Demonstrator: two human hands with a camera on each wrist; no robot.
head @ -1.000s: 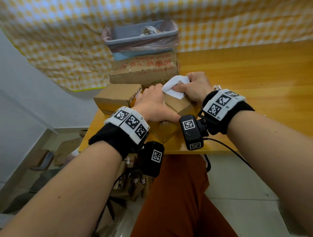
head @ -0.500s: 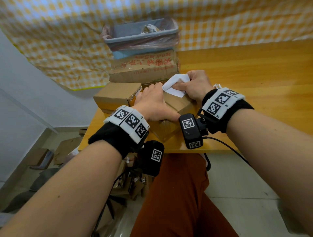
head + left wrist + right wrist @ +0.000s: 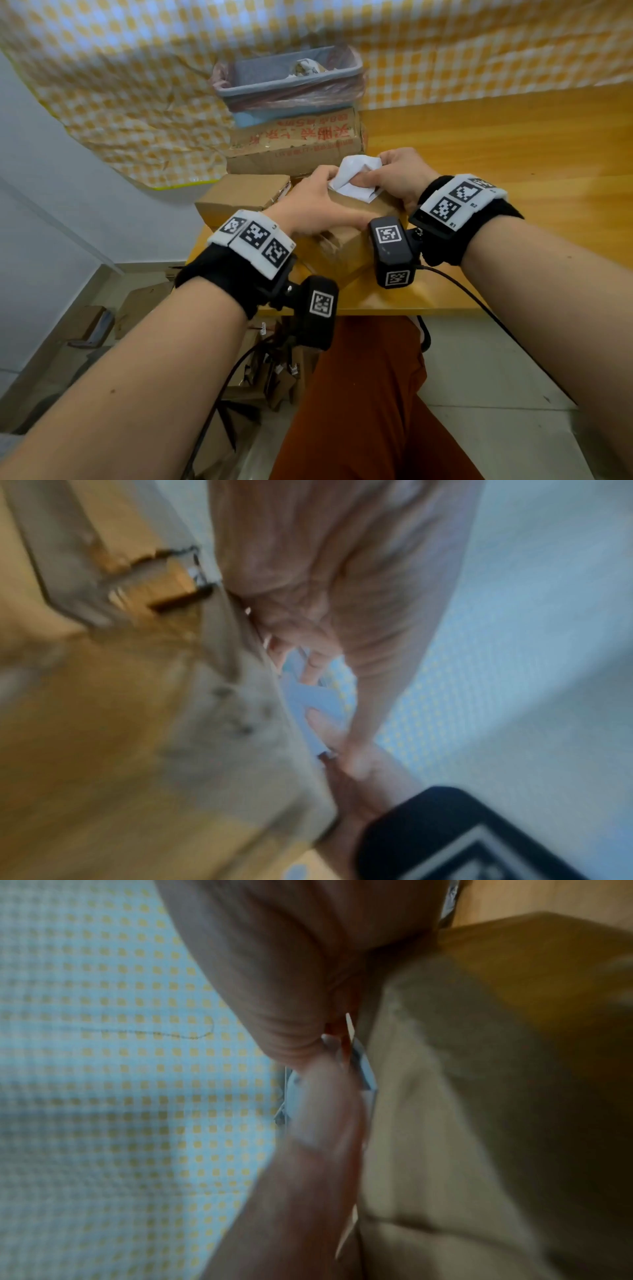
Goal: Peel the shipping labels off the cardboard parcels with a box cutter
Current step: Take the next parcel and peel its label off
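Observation:
A brown cardboard parcel [image 3: 346, 246] sits tilted at the table's near edge. My left hand [image 3: 315, 205] lies over its top, with the fingers bent toward the far edge and the thumb along the near edge. My right hand [image 3: 394, 178] pinches the white shipping label [image 3: 352, 178], which is crumpled and lifted. One corner of the label still lies on the parcel top. The blurred wrist views show the label [image 3: 308, 702] between thumb and fingers beside the parcel [image 3: 479, 1096]. The box cutter is not in sight.
A small cardboard box [image 3: 239, 198] stands left of the parcel. A bigger box with red print [image 3: 294, 147] is behind it, carrying a grey bin [image 3: 287, 85] lined with a bag. The wooden table [image 3: 513, 154] stretches right. Cardboard scraps [image 3: 144, 301] lie on the floor.
My right hand has pulled the label further off the parcel top, and the label is more crumpled. The left hand has stayed on the parcel.

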